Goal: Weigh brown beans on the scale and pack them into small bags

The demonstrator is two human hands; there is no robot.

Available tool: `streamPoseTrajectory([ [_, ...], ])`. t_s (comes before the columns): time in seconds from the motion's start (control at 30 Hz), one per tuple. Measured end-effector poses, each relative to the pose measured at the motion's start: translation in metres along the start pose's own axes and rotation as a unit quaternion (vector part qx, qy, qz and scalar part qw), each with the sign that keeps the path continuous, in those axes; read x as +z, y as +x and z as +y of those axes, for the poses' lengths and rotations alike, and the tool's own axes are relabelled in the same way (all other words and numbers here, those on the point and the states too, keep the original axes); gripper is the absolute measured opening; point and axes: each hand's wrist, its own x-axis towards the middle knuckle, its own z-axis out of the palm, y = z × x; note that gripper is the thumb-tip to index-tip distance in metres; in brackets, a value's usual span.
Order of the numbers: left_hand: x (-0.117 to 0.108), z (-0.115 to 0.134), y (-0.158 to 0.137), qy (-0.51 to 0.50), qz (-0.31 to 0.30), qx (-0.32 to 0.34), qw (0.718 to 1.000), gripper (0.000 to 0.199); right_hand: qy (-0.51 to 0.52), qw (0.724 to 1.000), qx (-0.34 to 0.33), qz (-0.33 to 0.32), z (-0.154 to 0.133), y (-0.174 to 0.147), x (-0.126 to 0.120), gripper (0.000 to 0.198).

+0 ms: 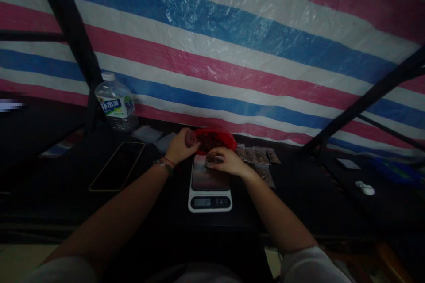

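Observation:
My left hand is closed on a small clear plastic cup at the left rim of a red bowl. Dark brown bits lie in that bowl; their kind cannot be made out. My right hand has its fingers around a small round container with brownish contents, at the far end of the scale's plate. The white kitchen scale stands in front of the bowl, its lit display too dim to read surely.
Small filled zip bags lie right of the bowl, and flat clear bags lie left. A phone and a large clear bottle are on the left. Black bars and a striped plastic sheet stand behind; a white earbud case lies right.

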Motion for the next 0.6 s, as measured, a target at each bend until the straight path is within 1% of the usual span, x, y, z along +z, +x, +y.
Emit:
streamPoseTrajectory([
  [0.07,-0.001,0.003,0.000,0.004,-0.009,0.002,1.000,0.047,-0.048,0.998,-0.021,-0.023,-0.006,-0.004,-0.003,0.046],
  [0.13,-0.002,0.006,0.000,0.012,-0.017,0.006,1.000,0.045,-0.042,0.998,-0.049,-0.003,-0.012,-0.002,-0.009,0.056],
  [0.17,-0.002,0.008,0.000,0.018,-0.021,0.010,1.000,0.043,-0.023,0.998,-0.062,0.016,-0.014,0.002,-0.013,0.057],
  [0.23,-0.002,0.012,0.000,0.031,-0.024,0.020,0.999,0.042,0.002,0.995,-0.084,0.046,-0.021,0.015,-0.019,0.044],
  [0.3,-0.002,0.017,-0.001,0.044,-0.032,0.034,0.998,0.040,-0.032,0.993,-0.105,0.042,-0.028,0.033,-0.022,0.031],
  [0.33,-0.001,0.020,-0.001,0.049,-0.038,0.041,0.997,0.040,-0.058,0.992,-0.109,0.028,-0.032,0.043,-0.022,0.027],
  [0.4,-0.001,0.024,-0.002,0.055,-0.050,0.054,0.996,0.039,-0.098,0.990,-0.097,-0.024,-0.039,0.060,-0.018,0.023],
  [0.47,-0.001,0.026,-0.002,0.057,-0.059,0.065,0.995,0.040,-0.127,0.986,-0.075,-0.075,-0.043,0.073,-0.012,0.023],
  [0.53,-0.001,0.027,-0.002,0.054,-0.070,0.075,0.993,0.044,-0.150,0.983,-0.051,-0.093,-0.045,0.082,-0.007,0.023],
  [0.6,-0.001,0.026,-0.002,0.048,-0.082,0.080,0.992,0.050,-0.171,0.980,-0.033,-0.091,-0.045,0.085,-0.005,0.018],
])
